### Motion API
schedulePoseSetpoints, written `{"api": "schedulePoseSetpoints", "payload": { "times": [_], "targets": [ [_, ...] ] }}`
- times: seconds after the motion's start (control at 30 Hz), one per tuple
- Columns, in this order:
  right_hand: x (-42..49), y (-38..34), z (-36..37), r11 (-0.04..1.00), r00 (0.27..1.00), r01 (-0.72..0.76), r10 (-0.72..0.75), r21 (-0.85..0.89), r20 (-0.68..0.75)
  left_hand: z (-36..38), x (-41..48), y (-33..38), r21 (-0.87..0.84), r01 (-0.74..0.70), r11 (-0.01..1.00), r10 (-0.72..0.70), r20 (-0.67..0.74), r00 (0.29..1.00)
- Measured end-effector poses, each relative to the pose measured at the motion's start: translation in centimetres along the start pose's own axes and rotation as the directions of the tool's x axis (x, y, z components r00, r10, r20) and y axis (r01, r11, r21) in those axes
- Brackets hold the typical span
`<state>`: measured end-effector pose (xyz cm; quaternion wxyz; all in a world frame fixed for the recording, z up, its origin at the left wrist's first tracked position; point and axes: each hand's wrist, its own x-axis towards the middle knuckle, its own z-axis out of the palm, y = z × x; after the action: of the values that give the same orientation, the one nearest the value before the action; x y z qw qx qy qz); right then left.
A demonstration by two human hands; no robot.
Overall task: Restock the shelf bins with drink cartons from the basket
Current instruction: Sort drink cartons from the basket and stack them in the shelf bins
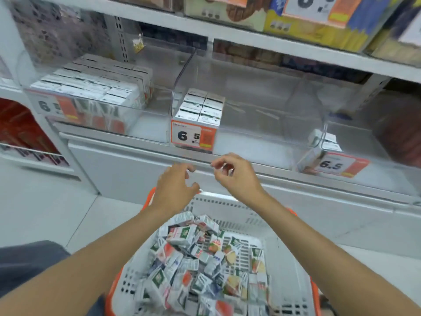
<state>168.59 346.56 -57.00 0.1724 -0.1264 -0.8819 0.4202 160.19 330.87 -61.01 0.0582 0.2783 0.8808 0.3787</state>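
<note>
A white basket (230, 207) with an orange rim sits low in front of me, heaped with several small drink cartons (193, 254). Above it runs a shelf with clear plastic bins. The left bin (91, 110) is nearly full of cartons. The middle bin (250, 106) holds a small stack of cartons (200, 106) at its left front corner. A right bin (323, 142) shows one carton. My left hand (175, 185) and my right hand (234, 174) hover over the basket's far rim, below the middle bin. Both hold nothing, fingers loosely curled and apart.
Orange price tags reading 6.5 hang on the bin fronts (193, 136). A shelf above (296, 51) carries boxed goods. A white base panel (136, 169) runs under the bins. Red packets sit in a rack at the left (20, 128). Pale floor tiles lie at left.
</note>
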Motion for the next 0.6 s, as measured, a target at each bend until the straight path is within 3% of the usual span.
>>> {"api": "schedulePoseSetpoints", "payload": {
  "times": [0.07, 0.17, 0.27, 0.37, 0.4, 0.5, 0.6],
  "targets": [
    [-3.0, 4.4, 2.7, 0.978, 0.972, -0.209, 0.207, 0.005, 0.107, 1.8, -2.2, -2.7, -0.038, 0.108, 0.993, -0.101, 0.149, 0.984],
    [-6.6, 10.3, 7.3, 0.842, 0.811, -0.539, 0.518, 0.002, 0.272, 3.3, -4.5, -6.4, -0.049, 0.260, 0.964, -0.242, 0.229, 0.943],
    [-8.1, 13.1, 12.0, 0.718, 0.705, -0.691, 0.642, 0.087, 0.301, 3.7, -5.4, -9.1, -0.015, 0.349, 0.937, -0.334, 0.257, 0.907],
    [-8.5, 13.7, 17.0, 0.582, 0.562, -0.807, 0.708, 0.098, 0.427, 3.5, -5.6, -10.6, 0.015, 0.364, 0.931, -0.353, 0.279, 0.893],
    [-8.5, 13.8, 18.3, 0.591, 0.560, -0.803, 0.698, 0.082, 0.447, 3.4, -5.7, -10.9, 0.036, 0.356, 0.934, -0.350, 0.298, 0.888],
    [-8.5, 13.7, 19.9, 0.690, 0.641, -0.723, 0.685, -0.027, 0.347, 2.8, -5.7, -11.4, 0.083, 0.342, 0.936, -0.348, 0.353, 0.868],
    [-8.0, 12.7, 17.9, 0.768, 0.748, -0.639, 0.607, 0.046, 0.269, 2.5, -5.3, -10.8, 0.050, 0.342, 0.938, -0.333, 0.395, 0.856]
  ]
}}
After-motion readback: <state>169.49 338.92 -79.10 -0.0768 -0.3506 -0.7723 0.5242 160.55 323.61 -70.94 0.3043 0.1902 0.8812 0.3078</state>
